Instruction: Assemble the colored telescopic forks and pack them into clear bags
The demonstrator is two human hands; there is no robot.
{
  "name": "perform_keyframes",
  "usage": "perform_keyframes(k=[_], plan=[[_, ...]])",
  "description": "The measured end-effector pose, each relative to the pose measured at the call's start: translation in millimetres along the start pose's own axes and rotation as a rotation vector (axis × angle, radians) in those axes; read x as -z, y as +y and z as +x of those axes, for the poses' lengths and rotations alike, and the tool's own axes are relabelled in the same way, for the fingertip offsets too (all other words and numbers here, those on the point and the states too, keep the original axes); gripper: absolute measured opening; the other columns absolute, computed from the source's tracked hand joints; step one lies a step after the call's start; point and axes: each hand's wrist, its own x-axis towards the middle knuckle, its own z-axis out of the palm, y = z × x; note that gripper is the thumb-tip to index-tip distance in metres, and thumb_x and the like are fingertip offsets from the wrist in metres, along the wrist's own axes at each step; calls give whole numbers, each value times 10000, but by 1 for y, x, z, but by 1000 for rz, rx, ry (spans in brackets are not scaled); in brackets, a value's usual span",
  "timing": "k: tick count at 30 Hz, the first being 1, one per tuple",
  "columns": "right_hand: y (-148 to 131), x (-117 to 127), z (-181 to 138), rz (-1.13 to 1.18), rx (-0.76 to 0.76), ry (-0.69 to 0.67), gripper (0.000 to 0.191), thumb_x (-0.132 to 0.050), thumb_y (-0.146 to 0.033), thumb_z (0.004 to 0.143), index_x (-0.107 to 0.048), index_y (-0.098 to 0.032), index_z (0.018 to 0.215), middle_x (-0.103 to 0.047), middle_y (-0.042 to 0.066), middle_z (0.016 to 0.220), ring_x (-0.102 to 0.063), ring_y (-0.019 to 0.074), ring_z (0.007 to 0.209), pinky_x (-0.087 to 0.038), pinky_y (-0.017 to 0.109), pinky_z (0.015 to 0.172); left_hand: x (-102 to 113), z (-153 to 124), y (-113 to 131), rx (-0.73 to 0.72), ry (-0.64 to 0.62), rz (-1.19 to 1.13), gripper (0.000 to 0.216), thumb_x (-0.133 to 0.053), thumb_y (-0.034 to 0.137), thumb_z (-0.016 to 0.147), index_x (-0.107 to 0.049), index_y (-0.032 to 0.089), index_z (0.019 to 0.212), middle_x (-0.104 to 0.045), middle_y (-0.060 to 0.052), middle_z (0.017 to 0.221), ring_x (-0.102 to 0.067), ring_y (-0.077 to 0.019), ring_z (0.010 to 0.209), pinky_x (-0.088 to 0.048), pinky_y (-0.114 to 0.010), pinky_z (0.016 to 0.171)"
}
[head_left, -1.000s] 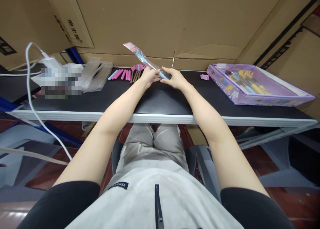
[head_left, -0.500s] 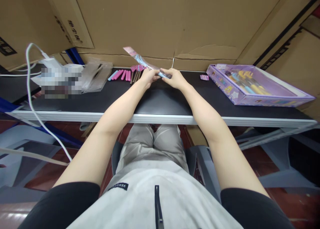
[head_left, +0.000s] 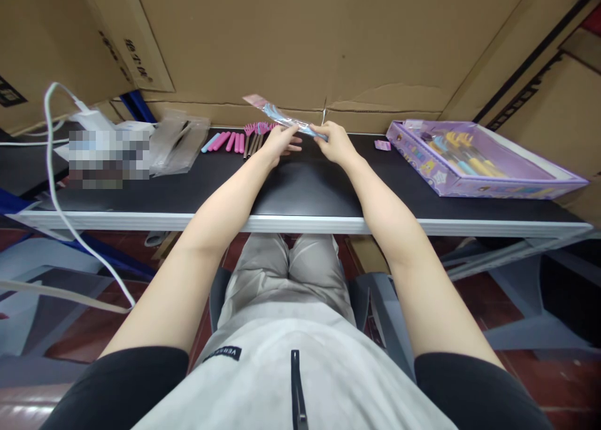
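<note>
Illumination is even and diffuse, arriving from overhead. The cardboard wall (head_left: 291, 42) is lit uniformly, without hot spots. The black table (head_left: 300, 223) shows a faint sheen along its pale front edge. The space below it is dimmer, and the floor (head_left: 70, 330) sits in soft shadow. The clear packet (head_left: 286, 118) carries small glints and looks slightly soft. Wide-angle distortion bows the table edge and stretches objects near the frame borders. A pixelated patch (head_left: 107, 158) masks one area at the left. Small far details lack sharpness.
</note>
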Motion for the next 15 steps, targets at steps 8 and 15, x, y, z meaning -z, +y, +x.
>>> perform_keyframes(k=[8, 15], plan=[[10, 41, -5, -39, -196, 140, 485, -568, -317, 1068, -676, -266, 1538, -696, 160, 1382, -632, 403, 1378, -439, 677, 1219, 2, 7, -20, -349, -220, 730, 617, -793, 161, 773, -645, 134, 1372, -595, -245, 1610, -508, -380, 1569, -329, -441, 1338], [-27, 120, -30, -121, -570, 240, 548, -559, -79, 1058, -625, -91, 1602, -651, 190, 1576, -562, 292, 1547, -386, 385, 1305, 5, 7, -18, -375, -325, 883, 827, -753, 212, 802, -511, 102, 1585, -465, -274, 1723, -416, -370, 1645, -279, -436, 1367]])
